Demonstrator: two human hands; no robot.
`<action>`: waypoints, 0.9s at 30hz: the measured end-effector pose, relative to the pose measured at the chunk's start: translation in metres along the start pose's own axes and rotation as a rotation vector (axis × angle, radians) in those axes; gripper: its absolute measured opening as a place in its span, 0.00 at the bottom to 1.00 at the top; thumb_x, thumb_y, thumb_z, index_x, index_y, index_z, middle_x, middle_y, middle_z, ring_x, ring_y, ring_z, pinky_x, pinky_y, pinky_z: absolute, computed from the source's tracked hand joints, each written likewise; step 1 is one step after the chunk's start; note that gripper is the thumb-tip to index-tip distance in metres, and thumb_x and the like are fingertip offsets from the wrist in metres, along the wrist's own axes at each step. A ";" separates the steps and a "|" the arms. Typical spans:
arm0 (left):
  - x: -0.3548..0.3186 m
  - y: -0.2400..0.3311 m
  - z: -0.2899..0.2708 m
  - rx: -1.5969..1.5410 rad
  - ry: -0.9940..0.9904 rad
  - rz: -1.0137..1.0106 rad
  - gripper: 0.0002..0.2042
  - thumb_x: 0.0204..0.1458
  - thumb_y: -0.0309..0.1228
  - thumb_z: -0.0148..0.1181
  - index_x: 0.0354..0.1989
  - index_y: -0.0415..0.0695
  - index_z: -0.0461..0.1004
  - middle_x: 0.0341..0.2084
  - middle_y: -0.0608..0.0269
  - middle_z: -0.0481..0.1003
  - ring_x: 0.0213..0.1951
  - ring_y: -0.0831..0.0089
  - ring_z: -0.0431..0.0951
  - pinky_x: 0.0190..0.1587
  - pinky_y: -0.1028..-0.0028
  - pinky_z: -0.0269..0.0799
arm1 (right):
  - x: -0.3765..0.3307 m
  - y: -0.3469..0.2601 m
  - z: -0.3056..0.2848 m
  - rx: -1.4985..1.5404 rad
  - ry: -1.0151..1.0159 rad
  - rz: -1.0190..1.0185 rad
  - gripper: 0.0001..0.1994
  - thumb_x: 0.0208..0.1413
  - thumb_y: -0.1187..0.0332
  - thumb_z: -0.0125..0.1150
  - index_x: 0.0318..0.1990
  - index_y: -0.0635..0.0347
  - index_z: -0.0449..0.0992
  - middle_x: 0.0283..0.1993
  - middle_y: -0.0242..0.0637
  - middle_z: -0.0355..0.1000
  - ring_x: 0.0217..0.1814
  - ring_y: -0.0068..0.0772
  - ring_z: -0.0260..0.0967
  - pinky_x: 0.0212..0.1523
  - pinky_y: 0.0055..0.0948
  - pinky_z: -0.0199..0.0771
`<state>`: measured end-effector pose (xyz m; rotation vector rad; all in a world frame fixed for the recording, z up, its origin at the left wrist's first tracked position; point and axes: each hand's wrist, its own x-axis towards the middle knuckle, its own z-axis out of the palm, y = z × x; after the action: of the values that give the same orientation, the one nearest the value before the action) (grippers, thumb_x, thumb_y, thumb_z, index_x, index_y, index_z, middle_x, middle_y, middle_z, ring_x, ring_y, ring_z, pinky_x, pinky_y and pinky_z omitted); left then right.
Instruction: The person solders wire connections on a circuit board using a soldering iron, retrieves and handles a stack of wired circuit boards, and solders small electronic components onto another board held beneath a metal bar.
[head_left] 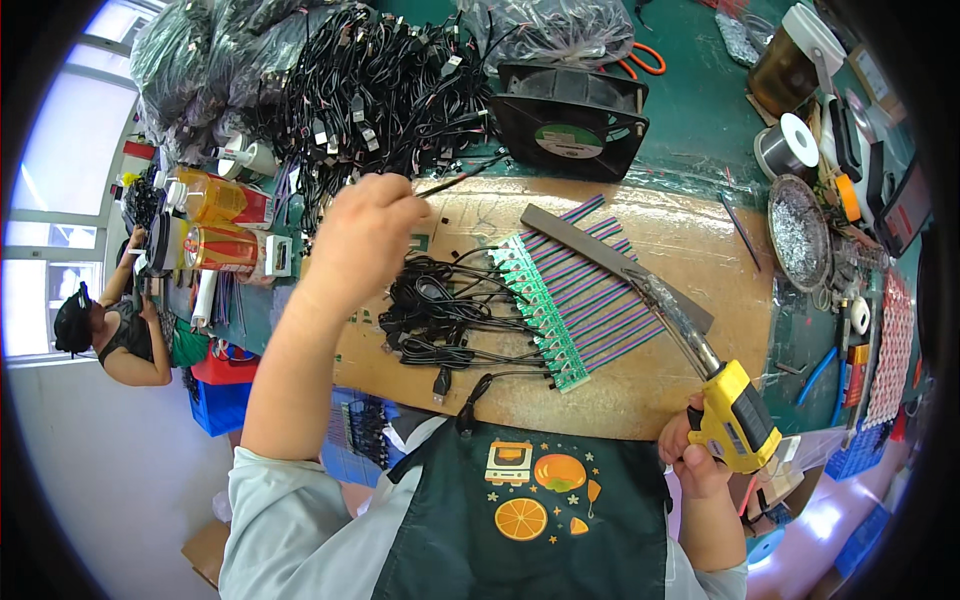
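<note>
My left hand [365, 235] reaches over the left side of the board, its fingers closed on a black cable [462, 178] that sticks out to the right. My right hand [697, 455] grips a yellow and black soldering gun [735, 418] near the front right edge. The gun's long metal nose points far left, over a flat grey bar [575, 240]. Under that bar lie several thin multicoloured ribbon wires [600, 305]. A slanting row of green circuit boards [540, 312] joins them to black cables [440, 310] on the left.
A black fan [570, 120] stands behind the wooden board [700, 215]. Behind left is a large heap of black cables [370, 95]. A solder spool [787, 147] and a metal dish [798, 232] sit at right. Another person [118, 335] is at far left.
</note>
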<state>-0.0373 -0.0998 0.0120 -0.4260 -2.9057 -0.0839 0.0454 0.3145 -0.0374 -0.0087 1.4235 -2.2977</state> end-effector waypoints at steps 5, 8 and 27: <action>-0.003 -0.021 0.001 0.033 -0.109 -0.001 0.07 0.42 0.21 0.60 0.31 0.42 0.76 0.36 0.60 0.72 0.42 0.60 0.73 0.45 0.64 0.70 | -0.001 0.001 -0.001 -0.014 -0.027 0.002 0.32 0.50 0.63 0.68 0.59 0.66 0.60 0.22 0.31 0.61 0.20 0.24 0.59 0.21 0.24 0.62; 0.002 -0.024 -0.004 -0.039 -0.071 -0.026 0.07 0.43 0.21 0.62 0.32 0.42 0.76 0.37 0.60 0.73 0.43 0.59 0.73 0.47 0.64 0.70 | -0.002 0.002 -0.002 -0.017 -0.022 0.000 0.32 0.50 0.64 0.67 0.59 0.66 0.60 0.22 0.31 0.61 0.21 0.24 0.58 0.22 0.24 0.62; -0.027 0.081 -0.095 -0.916 0.045 -0.115 0.04 0.47 0.23 0.64 0.31 0.37 0.78 0.25 0.61 0.75 0.26 0.71 0.72 0.27 0.76 0.65 | -0.006 0.010 -0.016 -0.106 -0.052 -0.015 0.32 0.50 0.67 0.68 0.61 0.64 0.60 0.25 0.31 0.63 0.23 0.24 0.60 0.24 0.23 0.64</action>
<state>0.0294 -0.0378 0.1014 -0.3623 -2.6667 -1.4305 0.0509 0.3260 -0.0524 -0.1105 1.5212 -2.2151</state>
